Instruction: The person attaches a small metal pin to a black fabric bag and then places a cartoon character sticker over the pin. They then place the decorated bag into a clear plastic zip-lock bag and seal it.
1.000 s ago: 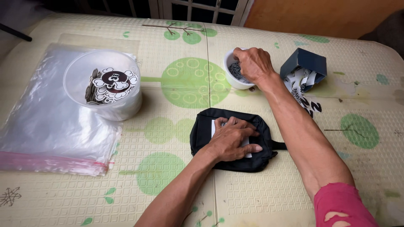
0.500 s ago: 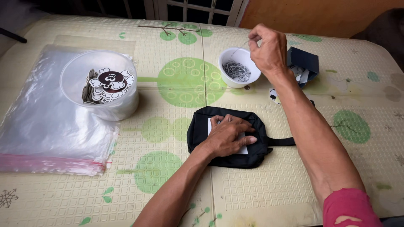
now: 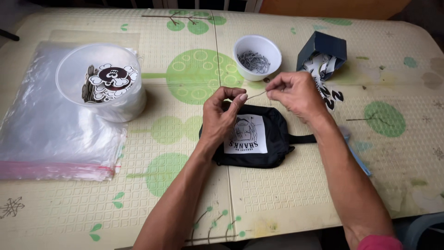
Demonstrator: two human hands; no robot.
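A small black pouch (image 3: 270, 148) with a white printed patch lies flat at the table's middle. Above it, my left hand (image 3: 221, 115) and my right hand (image 3: 293, 95) pinch the two ends of a thin metal wire piece (image 3: 255, 96), held between them in the air. Just behind sits a small white bowl (image 3: 257, 50) filled with several similar grey metal pieces.
A large clear tub (image 3: 104, 83) of black-and-white stickers stands at the left on a stack of clear plastic bags (image 3: 41, 134). A dark blue box (image 3: 323, 48) with printed strips spilling out lies at the right. A blue object (image 3: 358, 157) rests beside my right forearm.
My right hand came back from the white bowl with a wire piece. My left hand lifted off the pouch and took hold of the wire's other end.
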